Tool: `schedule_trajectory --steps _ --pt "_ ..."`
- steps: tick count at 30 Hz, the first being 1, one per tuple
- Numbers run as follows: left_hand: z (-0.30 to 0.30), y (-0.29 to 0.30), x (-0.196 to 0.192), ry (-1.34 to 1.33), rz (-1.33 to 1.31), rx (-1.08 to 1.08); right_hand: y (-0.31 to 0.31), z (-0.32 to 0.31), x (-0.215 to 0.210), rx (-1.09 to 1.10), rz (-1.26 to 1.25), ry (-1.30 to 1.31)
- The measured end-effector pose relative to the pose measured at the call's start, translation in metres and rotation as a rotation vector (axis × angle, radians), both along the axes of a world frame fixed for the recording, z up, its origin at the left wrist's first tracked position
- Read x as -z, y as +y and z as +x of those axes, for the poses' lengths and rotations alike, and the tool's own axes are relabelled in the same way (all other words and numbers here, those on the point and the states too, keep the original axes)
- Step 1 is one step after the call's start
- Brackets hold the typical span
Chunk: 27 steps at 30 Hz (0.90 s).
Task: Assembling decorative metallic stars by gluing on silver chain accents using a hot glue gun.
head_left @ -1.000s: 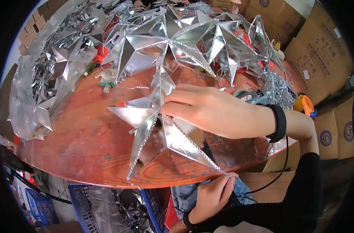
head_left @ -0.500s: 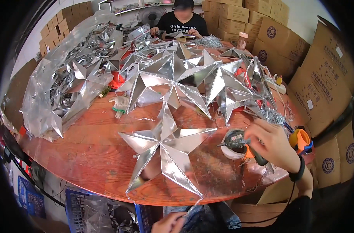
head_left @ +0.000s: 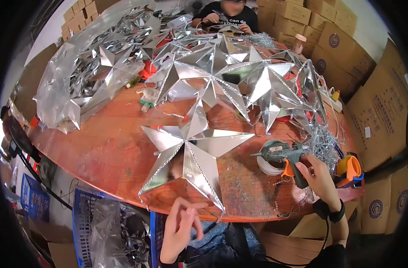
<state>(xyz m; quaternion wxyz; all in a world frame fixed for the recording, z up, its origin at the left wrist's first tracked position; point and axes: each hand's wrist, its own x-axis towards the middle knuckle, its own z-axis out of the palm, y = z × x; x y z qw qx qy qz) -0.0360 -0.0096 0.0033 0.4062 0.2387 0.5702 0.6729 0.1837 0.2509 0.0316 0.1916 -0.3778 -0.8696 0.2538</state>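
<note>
A star (head_left: 188, 146) lies on the table (head_left: 103, 147), left of a glue gun (head_left: 282, 154).

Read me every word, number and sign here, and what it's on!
I won't copy words out, but here's where print shows:
Black shirt: white letters, partly hidden.
Big brown box: dark characters, blurred.
Other brown boxes: round dark marks.
Glue gun: label too small to read.

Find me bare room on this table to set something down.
The widest bare patch of red-brown table lies between the plastic bag and the nearest silver star. A smaller one lies between that star and the glue gun. The far side is crowded with stars, and right of the gun is tangled tinsel.
</note>
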Motion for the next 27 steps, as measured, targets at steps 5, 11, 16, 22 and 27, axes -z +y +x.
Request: schedule_trajectory --steps 5,11,16,22,27 --pt "0.006 0.018 0.004 -0.103 0.014 -0.006 0.013 0.002 0.005 -0.021 -0.349 -0.014" --pt "0.010 0.035 0.006 -0.230 0.136 -0.048 -0.013 0.020 0.005 0.137 -0.311 0.391" --pt "0.000 0.023 0.001 -0.273 0.138 -0.064 -0.021 0.027 -0.029 0.151 -0.317 0.550" --pt "-0.044 -0.006 0.008 -0.252 0.014 -0.030 -0.034 -0.048 -0.059 -0.201 -0.498 0.541" --pt "-0.076 -0.024 0.006 0.125 -0.024 -0.131 -0.026 -0.091 -0.065 -0.413 -0.607 0.144"
